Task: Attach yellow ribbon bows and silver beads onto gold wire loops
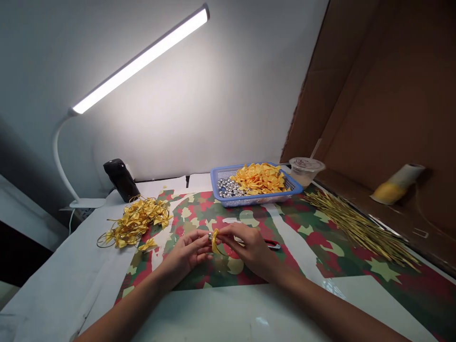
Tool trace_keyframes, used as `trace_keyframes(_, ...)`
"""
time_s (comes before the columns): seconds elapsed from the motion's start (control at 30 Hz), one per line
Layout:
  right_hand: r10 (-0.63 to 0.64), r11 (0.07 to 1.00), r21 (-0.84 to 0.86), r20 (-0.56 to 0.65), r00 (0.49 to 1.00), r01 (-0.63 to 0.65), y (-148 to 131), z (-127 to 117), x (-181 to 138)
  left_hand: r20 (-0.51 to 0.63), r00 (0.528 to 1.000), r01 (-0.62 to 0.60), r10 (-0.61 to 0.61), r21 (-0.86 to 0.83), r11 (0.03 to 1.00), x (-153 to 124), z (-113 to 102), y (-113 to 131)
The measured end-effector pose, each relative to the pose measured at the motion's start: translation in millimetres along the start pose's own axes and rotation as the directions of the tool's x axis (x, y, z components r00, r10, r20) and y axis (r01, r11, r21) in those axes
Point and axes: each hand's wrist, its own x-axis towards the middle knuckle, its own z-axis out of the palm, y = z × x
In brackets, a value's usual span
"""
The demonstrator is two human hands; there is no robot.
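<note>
Between my hands is a small yellow ribbon bow (215, 241) with a silver bell (210, 236) at its left side. My left hand (190, 249) pinches it by the bell end, thumb and index finger closed. From the right, my right hand (249, 244) has its fingertips closed on the yellow ribbon. A utility knife (272, 244) lies on the mat partly behind my right hand. Off to the left is a pile of finished-looking yellow bows with strings (142, 218).
A blue basket (245, 202) at the back holds silver bells and yellow ribbon bows. Right of it stand a lidded plastic cup (306, 168) and a bundle of gold-green strings (359, 230). A thread spool (397, 184), a black device (121, 179) and a lit lamp (142, 59) surround the patterned mat (210, 280).
</note>
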Motion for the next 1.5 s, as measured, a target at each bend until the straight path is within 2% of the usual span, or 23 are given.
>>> trace_keyframes(0.3,-0.05,0.999,-0.002,-0.02,0.999,0.05,1.6,0.3,-0.6,-0.001,0.997,0.08,-0.081,-0.131,0.988,-4.6,4.2,-1.4)
trace_keyframes(0.53,-0.074,0.997,-0.029,-0.031,0.997,0.073,4.5,1.9,2.0,-0.001,0.998,0.063,-0.064,-0.122,0.99,-4.7,6.3,-2.4)
trace_keyframes(0.77,-0.091,0.995,-0.048,-0.048,0.995,0.088,0.8,0.3,4.9,-0.057,0.998,0.033,-0.039,-0.094,0.995,-3.9,3.0,-5.8)
trace_keyframes(1.0,-0.088,0.996,-0.001,-0.07,0.994,0.088,1.3,3.8,3.6,-0.176,0.984,-0.041,0.029,-0.063,0.997,-1.6,5.2,-3.0)
trace_keyframes(1.2,-0.005,0.999,0.039,-0.059,0.998,0.008,-1.7,1.4,0.9,-0.284,0.949,-0.145,0.138,-0.002,0.989,-0.5,2.4,-1.1)
trace_keyframes(1.5,-0.014,0.999,0.042,-0.072,0.997,0.017,1.3,3.8,0.9,-0.27,0.938,-0.171,0.218,0.186,0.968,-3.2,4.3,-3.6)
